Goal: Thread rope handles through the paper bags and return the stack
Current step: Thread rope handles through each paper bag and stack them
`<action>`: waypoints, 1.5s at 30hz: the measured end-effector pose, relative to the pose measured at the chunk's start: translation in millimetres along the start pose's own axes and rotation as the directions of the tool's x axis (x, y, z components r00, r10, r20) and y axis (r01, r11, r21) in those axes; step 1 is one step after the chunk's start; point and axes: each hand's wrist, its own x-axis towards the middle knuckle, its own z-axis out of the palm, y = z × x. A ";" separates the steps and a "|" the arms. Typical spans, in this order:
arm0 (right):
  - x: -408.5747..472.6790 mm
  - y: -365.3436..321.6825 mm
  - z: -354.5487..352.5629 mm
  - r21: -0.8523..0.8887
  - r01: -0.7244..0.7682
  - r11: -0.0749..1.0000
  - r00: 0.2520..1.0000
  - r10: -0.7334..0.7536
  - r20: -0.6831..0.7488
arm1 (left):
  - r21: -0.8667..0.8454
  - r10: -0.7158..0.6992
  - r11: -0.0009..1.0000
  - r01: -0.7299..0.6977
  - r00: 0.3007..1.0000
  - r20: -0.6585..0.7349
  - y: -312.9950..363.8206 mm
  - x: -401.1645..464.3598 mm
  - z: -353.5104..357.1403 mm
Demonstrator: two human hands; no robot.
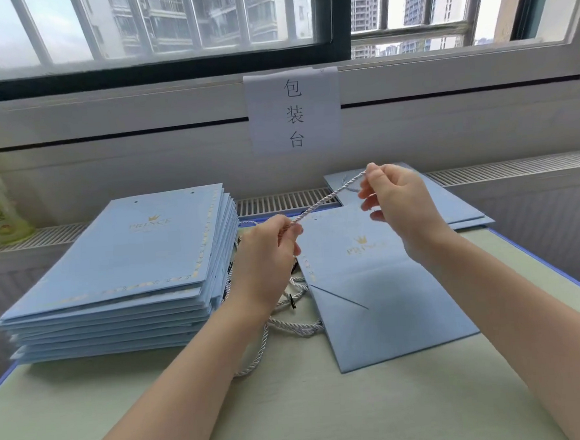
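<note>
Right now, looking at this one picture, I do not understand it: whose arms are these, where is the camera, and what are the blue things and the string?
There is no machine here. A person wears a camera on the head, so you look down at their own two arms. The left hand and the right hand each pinch one end of a white twisted rope handle, stretched between them. Below lies one flat blue paper bag on the table. To the left is a tall stack of the same bags; loose ropes lie between. The paper sign reads "packing table".
</note>
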 end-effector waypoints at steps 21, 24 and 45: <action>11.2 38.4 -18.3 -0.875 -0.154 0.459 0.963 0.269 -0.028 | -0.002 -0.200 0.980 0.201 0.976 0.086 -0.1 -3.5 6.8; 11.8 40.1 -18.7 -0.873 -0.134 0.468 0.961 0.275 0.001 | 0.049 -0.168 0.986 0.162 0.971 0.173 -3.0 -5.6 9.7; 16.5 20.2 -50.1 -0.975 -0.128 0.183 0.942 0.329 -0.062 | 0.352 -0.292 0.916 0.194 0.922 0.253 13.5 -4.3 -2.7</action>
